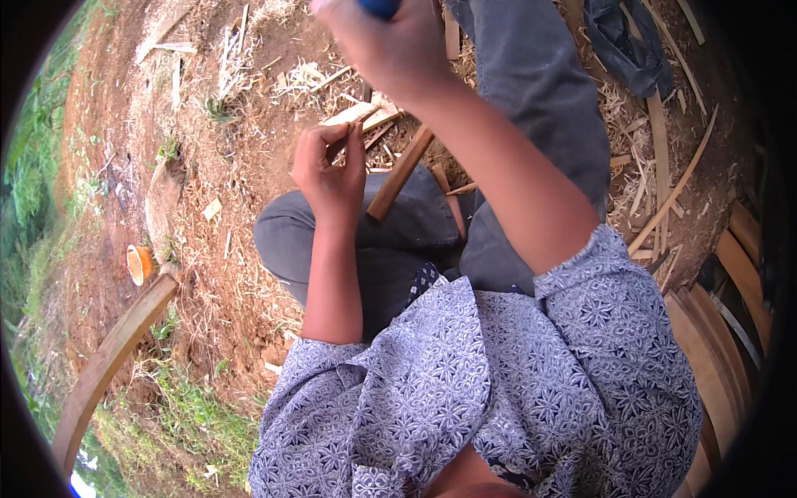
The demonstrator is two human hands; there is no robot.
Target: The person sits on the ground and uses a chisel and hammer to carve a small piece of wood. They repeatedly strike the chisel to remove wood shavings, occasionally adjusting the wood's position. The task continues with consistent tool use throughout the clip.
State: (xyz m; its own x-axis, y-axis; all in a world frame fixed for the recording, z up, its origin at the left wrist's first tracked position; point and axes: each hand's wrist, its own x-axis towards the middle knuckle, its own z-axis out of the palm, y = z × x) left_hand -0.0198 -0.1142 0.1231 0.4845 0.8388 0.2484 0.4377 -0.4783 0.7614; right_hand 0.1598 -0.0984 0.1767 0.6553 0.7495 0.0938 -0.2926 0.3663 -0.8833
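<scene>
My left hand (pixel 330 170) is closed in a pinch above my bent left knee, thumb against fingers. Something thin and dark seems to be between the fingertips, too small to name. Near it, pale split wood pieces (pixel 378 114) lie on the ground. My right hand (pixel 394 50) is raised at the top edge, blurred by motion. Its fingers are wrapped round a blue object (pixel 379 7), mostly cut off by the frame, so its kind does not show. A brown wooden stick (pixel 400 174) rests slantwise over my lap between the two forearms.
Wood shavings and splinters (pixel 311 76) cover the reddish soil. A dark plastic bag (pixel 635 50) lies beyond my right leg, near long wood strips (pixel 662 166). Planks (pixel 706 349) are stacked at right. At left are a wooden beam (pixel 116 357) and an orange container (pixel 139 264).
</scene>
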